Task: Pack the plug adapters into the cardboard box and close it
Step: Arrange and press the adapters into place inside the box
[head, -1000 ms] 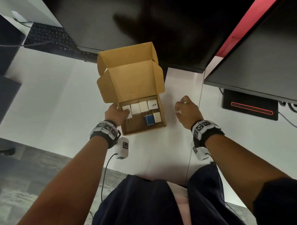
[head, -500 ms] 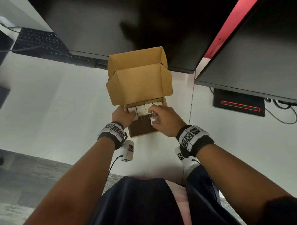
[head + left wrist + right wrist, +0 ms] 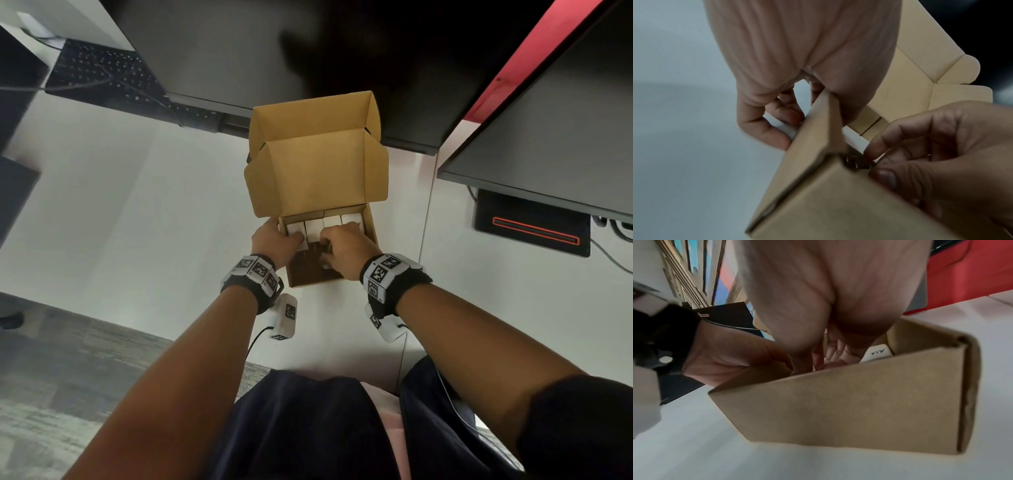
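Packing stood partly done: white adapters lined the far row of the cardboard box on the desk, lid up, left hand gripping its wall, right hand apparently pinching another adapter inside.

Both hands at cardboard box corner

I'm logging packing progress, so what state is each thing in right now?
cardboard box: on the desk, lid up, partly filled.
plug adapters: white, in a row along the far wall inside the box.
left hand: grips the box's left wall.
right hand: inside the box, fingers curled; what it holds is hidden.
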`<state>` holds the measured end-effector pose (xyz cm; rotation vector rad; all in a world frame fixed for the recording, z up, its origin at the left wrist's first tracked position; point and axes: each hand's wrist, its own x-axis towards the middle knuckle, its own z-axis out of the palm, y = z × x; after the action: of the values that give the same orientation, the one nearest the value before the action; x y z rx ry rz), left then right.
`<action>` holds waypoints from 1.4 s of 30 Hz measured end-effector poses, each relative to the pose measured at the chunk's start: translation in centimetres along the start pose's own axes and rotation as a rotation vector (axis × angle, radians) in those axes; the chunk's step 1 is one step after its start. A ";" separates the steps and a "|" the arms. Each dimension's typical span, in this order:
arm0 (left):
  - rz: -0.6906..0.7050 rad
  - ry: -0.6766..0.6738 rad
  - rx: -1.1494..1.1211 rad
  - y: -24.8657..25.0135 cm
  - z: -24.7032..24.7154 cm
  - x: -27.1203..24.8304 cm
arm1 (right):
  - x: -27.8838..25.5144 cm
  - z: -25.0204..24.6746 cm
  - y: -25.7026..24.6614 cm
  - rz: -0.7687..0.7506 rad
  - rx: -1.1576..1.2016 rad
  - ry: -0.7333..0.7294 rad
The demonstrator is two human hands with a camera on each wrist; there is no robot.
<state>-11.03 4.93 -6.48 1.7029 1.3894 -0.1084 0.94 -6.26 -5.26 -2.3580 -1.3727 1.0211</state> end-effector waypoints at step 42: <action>0.034 -0.011 0.024 -0.3 0.1 0.4 | -2.2 -0.4 1.0 -0.050 0.052 0.040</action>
<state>-11.11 5.18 -6.94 1.7431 1.3550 -0.1158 1.21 -8.57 -4.50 -2.2825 -1.3675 0.9783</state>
